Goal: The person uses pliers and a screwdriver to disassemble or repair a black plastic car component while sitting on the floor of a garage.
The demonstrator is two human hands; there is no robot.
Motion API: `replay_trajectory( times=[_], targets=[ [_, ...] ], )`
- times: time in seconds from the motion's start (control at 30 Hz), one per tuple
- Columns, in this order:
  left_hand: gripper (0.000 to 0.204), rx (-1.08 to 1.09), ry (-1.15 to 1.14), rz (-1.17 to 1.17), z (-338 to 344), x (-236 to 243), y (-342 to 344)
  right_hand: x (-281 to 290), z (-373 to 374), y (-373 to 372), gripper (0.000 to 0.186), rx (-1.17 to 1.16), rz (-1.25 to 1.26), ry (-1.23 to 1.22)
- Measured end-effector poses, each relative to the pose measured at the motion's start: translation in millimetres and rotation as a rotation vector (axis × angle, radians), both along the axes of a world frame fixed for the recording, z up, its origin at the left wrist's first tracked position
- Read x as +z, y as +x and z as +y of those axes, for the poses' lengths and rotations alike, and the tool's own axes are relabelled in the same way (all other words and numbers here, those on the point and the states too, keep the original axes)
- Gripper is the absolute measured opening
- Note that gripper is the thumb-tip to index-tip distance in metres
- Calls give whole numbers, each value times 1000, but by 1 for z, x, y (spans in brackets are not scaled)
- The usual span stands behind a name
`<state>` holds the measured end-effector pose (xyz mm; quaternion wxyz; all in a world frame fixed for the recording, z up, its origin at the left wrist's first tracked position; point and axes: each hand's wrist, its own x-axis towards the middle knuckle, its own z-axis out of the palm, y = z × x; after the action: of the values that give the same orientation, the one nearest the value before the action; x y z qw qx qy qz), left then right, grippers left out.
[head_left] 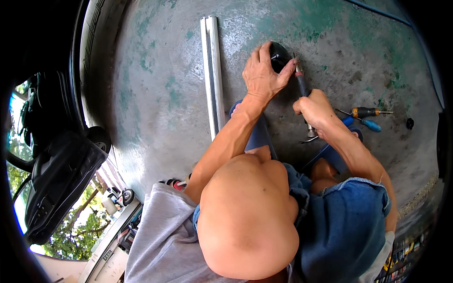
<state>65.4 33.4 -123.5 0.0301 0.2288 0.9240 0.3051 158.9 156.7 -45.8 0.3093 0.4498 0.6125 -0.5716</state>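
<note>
My left hand (266,73) is closed around a rounded, glossy black part (279,57) on the floor, fingers over its far left side and thumb along its right. In my right hand (315,109) is a slim tool with a dark ribbed grip (302,85), a red ring and metal ends. Its far metal end lies close to my left thumb and the black part; whether it touches the part I cannot tell. Below my right fist the tool's near metal end shows, with a small hooked metal piece (309,139) beside it.
Right of my right hand lie a screwdriver with an orange and black handle (363,112), a blue-handled tool (371,125) and a small black round piece (409,123). A long silver rail (212,70) stretches along the floor at left. A blue hose (377,12) runs at far right.
</note>
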Motion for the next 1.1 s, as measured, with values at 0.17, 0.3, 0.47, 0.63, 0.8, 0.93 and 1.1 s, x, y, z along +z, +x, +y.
replay_trajectory(
  times=[0.17,0.3,0.47,0.63,0.8,0.93,1.1],
  targets=[
    [66,-73,-88,384,8,-3,-1,-10,15,-3,14,-86,-27,-185],
    [75,120,-118,-120,20,3,8,-13,12,3,19,-54,-44,-143],
    [84,110,-242,79,39,6,-3,-15,14,-4,18,3,-80,-216],
    [63,149,-312,-140,38,11,-26,-15,15,-14,18,-3,-66,-287],
    [61,90,-389,-107,43,11,-28,-18,13,2,18,-66,5,-231],
    [57,70,-421,-112,38,12,-34,-30,15,1,18,106,1,-209],
    [53,43,-353,-25,32,7,-26,-39,12,15,35,135,52,-110]
  ],
)
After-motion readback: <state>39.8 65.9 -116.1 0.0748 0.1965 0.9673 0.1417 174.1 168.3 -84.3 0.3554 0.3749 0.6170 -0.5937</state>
